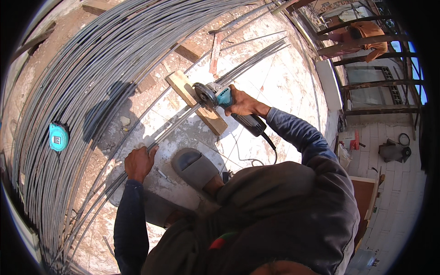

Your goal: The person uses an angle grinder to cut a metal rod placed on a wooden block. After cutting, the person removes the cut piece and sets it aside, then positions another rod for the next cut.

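My right hand is wrapped round a teal and grey angle grinder, whose cord trails down beside my feet. Its guarded disc meets a small bundle of steel rods, which lies across a wooden board. Whether the disc is spinning or cutting, I cannot tell. Further back along the same bundle, my left hand is closed round the rods, with its fingertips partly hidden. The far rod ends stretch past the board to the upper right.
Long steel rods curve in a large pile along the left, with a teal tape measure on top. My sandalled foot stands close below the board. Beyond a timber frame at upper right, another person bends over.
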Motion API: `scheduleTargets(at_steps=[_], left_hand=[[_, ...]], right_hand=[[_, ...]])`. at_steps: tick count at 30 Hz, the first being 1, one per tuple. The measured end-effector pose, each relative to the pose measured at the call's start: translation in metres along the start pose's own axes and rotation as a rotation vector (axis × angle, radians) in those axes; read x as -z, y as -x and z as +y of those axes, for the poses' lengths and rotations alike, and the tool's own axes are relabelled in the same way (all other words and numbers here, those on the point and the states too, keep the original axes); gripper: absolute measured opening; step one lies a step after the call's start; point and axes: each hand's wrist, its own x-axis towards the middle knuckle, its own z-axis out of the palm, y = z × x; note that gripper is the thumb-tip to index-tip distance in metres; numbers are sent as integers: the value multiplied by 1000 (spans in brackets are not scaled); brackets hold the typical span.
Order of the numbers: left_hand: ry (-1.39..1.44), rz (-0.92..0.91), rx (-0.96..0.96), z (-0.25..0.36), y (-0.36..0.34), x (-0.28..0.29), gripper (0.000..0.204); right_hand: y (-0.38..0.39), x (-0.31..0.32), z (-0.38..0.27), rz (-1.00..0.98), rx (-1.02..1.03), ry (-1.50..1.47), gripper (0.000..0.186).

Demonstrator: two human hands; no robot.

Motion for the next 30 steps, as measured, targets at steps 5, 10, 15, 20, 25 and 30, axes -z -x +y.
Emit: scheduleTargets(at_steps=[5,10,15,20,25,30], left_hand=[[0,-7,1,-3,1,0,61],[11,-1,-6,1,1,2,61],[-13,-3,-5,4,3,8,62],[-5,20,-28,1,0,7,63],[31,28,-35,-6,1,1,64],[44,31,-46,-8,0,-4,66]], right_hand=[[3,0,-4,-20,-25,5,86],[9,-2,3,-8,-32,-3,82],[11,-5,3,-13,-36,-18,84],[12,-5,8,-10,-41,-22,84],[14,-10,10,-14,-45,21,107],[19,-14,12,37,-11,-70,85]])
